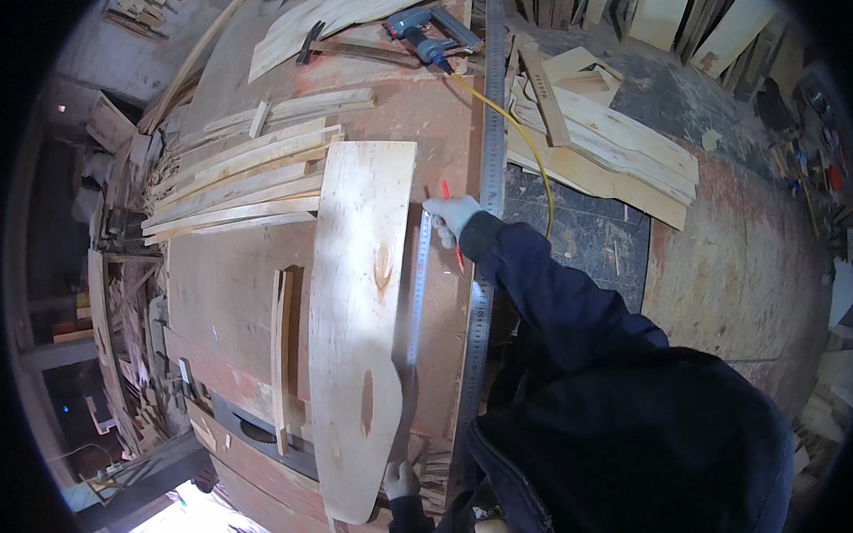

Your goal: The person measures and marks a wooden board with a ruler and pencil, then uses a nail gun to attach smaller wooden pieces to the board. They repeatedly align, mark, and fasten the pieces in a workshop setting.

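While flat on the bench, pale board [362, 316], left fingers [399, 478] gripping its end, right fingers [450, 216] pinching red pencil [451, 224].

My gloved right hand [451, 216] pins a steel tape [418, 286] and red pencil [452, 225] beside the long curved plywood board [362, 316]; my left hand [399, 478] holds the tape's near end.

The reddish workbench [230, 292] carries a curved plywood panel [362, 316], stacked strips [245, 184], a nail gun [428, 33].

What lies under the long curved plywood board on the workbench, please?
The curved plywood board rests on the reddish workbench, its near end overhanging by the gloved left hand. A steel ruler lies along its edge. Anything directly beneath is covered.
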Demonstrator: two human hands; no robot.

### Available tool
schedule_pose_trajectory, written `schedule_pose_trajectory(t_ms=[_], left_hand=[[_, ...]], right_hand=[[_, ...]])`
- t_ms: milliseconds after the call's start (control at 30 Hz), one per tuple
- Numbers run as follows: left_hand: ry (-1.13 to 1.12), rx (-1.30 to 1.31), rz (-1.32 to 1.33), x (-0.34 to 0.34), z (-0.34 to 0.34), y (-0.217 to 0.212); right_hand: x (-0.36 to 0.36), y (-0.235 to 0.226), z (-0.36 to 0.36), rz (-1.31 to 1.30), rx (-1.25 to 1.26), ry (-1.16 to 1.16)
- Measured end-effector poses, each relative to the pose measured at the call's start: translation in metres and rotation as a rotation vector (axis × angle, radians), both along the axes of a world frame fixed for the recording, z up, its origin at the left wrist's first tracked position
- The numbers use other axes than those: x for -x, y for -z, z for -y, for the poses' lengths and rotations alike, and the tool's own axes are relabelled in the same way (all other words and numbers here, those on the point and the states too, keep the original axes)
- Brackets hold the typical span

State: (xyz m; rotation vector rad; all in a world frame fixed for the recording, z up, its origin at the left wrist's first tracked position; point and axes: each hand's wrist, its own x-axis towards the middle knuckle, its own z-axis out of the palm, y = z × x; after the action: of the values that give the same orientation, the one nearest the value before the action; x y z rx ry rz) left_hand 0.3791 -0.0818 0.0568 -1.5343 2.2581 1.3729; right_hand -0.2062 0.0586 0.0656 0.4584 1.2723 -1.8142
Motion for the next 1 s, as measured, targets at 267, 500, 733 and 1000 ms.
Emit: schedule_pose_trajectory(t_ms=[267, 500, 733, 1000], left_hand=[[0.411, 0.369, 0.028, 0.055, 0.006, 0.009], [0.676, 0.540, 0.062, 0.115, -0.009, -0.005], [0.139, 0.102, 0.162, 0.095, -0.001, 0.011], [0.699, 0.643, 0.078, 0.106, -0.008, -0.005]], right_hand=[[-0.018, 0.034, 0.037, -0.132, -0.032, 0.066], [-0.007, 0.103, 0.046, -0.349, -0.292, -0.004], [-0.002, 0.144, 0.065, -0.492, -0.437, -0.207], [0.010, 0.120, 0.063, -0.417, -0.317, -0.252]])
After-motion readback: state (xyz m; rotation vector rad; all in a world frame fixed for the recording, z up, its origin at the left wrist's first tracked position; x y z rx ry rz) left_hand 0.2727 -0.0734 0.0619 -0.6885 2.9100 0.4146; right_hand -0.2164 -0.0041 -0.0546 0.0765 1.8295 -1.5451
